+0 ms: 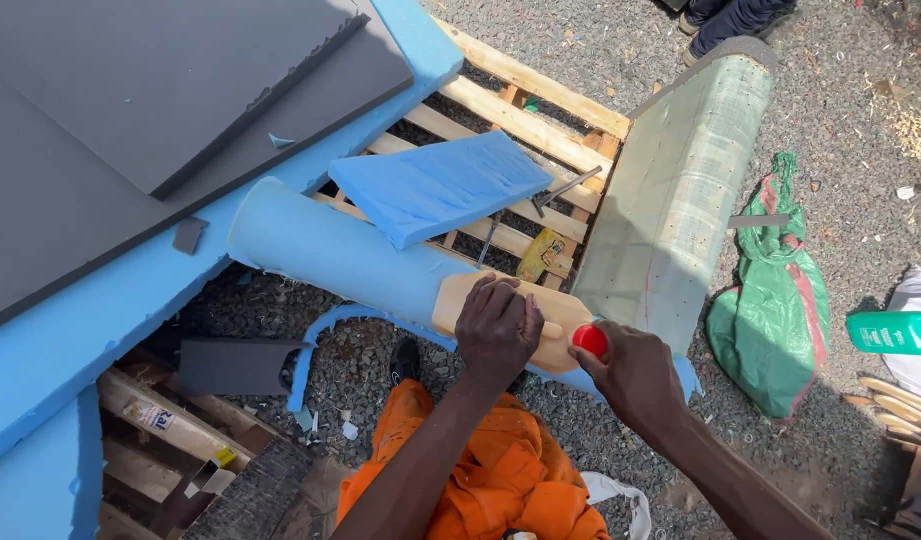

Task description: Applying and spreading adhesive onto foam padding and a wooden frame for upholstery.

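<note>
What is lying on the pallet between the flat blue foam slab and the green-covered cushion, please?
In the head view, a hammer and a yellow packet lie on the pallet slats between the blue foam slab and the green-covered cushion.

Both arms were bare from above the elbow down to the hands, with no sleeves, gloves, watch or rings to be seen. The left hand [497, 328] and the right hand [632, 375] were uncovered. The person wore bright orange trousers [485, 470] of a loose, rumpled cloth, creased in heavy folds over the knees. Below them showed one dark shoe [404, 359] with a rounded toe.
</note>
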